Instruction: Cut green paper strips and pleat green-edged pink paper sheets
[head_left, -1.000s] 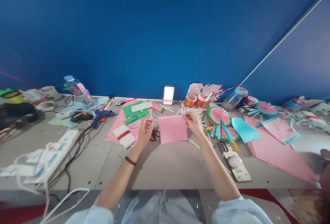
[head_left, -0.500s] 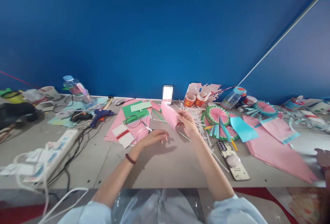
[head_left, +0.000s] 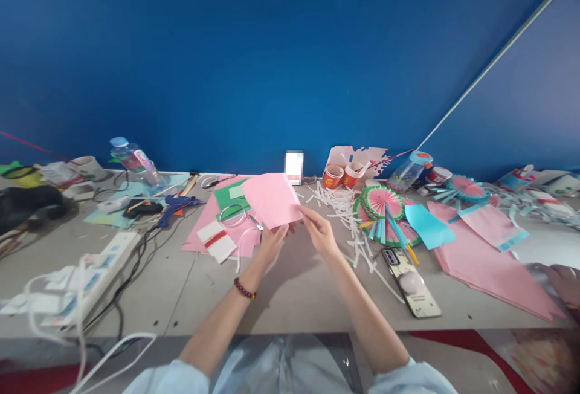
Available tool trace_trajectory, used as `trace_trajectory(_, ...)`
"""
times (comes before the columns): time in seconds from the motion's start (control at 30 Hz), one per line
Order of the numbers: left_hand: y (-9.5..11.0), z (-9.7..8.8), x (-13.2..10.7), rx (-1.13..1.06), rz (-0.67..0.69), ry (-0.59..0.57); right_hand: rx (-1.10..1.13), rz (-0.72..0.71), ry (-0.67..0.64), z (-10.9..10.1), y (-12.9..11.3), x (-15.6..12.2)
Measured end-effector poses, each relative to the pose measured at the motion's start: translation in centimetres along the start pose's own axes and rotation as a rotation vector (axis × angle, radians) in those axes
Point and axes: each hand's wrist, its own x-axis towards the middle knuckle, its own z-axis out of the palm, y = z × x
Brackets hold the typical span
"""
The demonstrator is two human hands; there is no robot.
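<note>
Head cam: I see L hand (head_left: 270, 243) & R hand (head_left: 319, 232) pinching pink paper (head_left: 270, 199) betw. them, light & floppy, best gripped at its edges.

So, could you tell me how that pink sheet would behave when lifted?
Probably light: the left hand and right hand pinch the pink sheet by its lower edge alone. It stands up fairly flat, so likely somewhat stiff, though thin enough to crease.

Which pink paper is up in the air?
The pink sheet held between the left hand and right hand; the pink pile at right and pink paper under the green card lie flat.
</note>
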Motion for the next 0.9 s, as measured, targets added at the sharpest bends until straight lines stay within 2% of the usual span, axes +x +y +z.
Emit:
trace_trajectory(0.1,0.0,0.0,-0.5,-0.056,-0.07,0.079,-0.039,0.023,0.006,0.5,1.8,-0.7)
trace_trajectory(0.23,0.2,0.2,-0.8,-0.063,-0.115,0.075,-0.09,-0.033,0.043,1.1,4.1,-1.3)
trace_trajectory(0.33,0.0,0.5,-0.7,-0.075,-0.151,0.066,-0.08,-0.064,0.04,1.3,4.9,-1.4)
trace_trajectory(0.43,-0.2,0.7,-0.6,-0.091,-0.204,0.121,-0.102,-0.08,0.086,1.4,4.9,-1.5)
trace_trajectory(0.57,0.0,0.8,-0.9,-0.005,-0.265,0.201,-0.257,-0.152,0.2,1.5,4.2,-2.0)
trace_trajectory(0.73,0.4,0.9,-1.4,0.095,-0.307,0.198,-0.415,-0.236,0.234,1.8,3.8,-2.5)
trace_trajectory(0.9,0.1,1.1,-1.5,0.151,-0.307,0.198,-0.447,-0.256,0.238,1.9,3.8,-2.6)
